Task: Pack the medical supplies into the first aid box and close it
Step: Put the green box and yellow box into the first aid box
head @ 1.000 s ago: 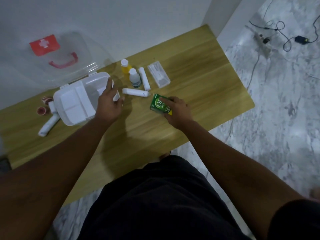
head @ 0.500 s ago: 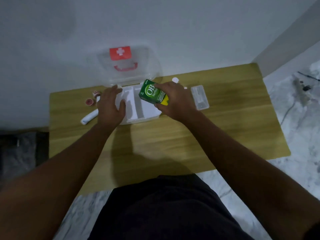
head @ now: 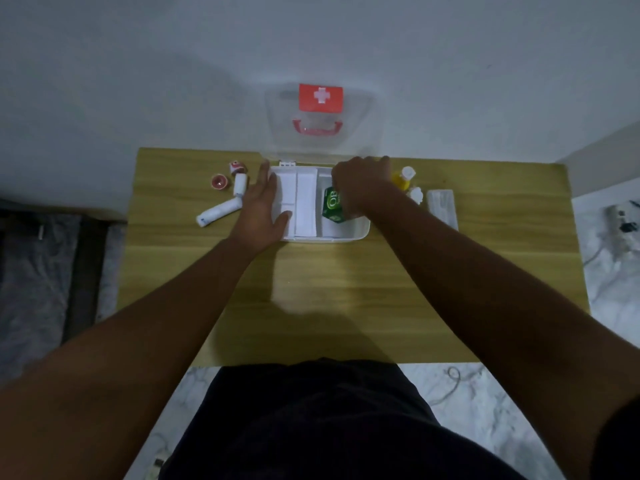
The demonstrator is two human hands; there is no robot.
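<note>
Wooden table (head: 346,271), right hand (head: 360,183) grip closed on green "OB" carton (head: 331,206) in first aid box (head: 360,230), left hand (head: 263,209) flat, grasping nothing.

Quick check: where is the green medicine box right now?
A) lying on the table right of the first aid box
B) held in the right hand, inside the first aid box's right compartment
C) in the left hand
B: the right hand grips the green medicine box low inside the right compartment of the open first aid box.

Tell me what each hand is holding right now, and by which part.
The right hand grips the green carton by its upper end, lowering it into the first aid box. The left hand holds nothing; it rests flat on the box's left edge.
</note>
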